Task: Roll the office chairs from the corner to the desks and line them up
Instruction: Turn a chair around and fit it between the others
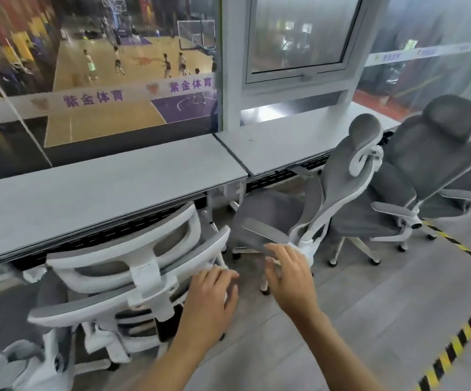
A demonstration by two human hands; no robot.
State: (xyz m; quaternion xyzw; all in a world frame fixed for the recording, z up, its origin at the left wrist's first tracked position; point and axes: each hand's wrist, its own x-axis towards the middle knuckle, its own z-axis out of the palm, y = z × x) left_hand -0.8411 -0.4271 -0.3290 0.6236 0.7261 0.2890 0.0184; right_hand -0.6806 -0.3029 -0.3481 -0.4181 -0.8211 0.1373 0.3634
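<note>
The long grey bench (116, 176) runs from nine o'clock up toward two, with grey-and-white office chairs along its near edge: two (437, 153) at two to three o'clock, one (341, 176) turned sideways at one o'clock, and the nearest chair (133, 266) at seven to eight o'clock. These look fairly heavy but free-rolling on casters, with soft mesh over a stiff white frame, so that frame is probably the place to grip. Both hands hold nothing, fingers loosely spread: the left hand (211, 297) just right of the nearest chair's back, the right hand (290, 275) beside the sideways chair's armrest (265, 230), contact unclear.
</note>
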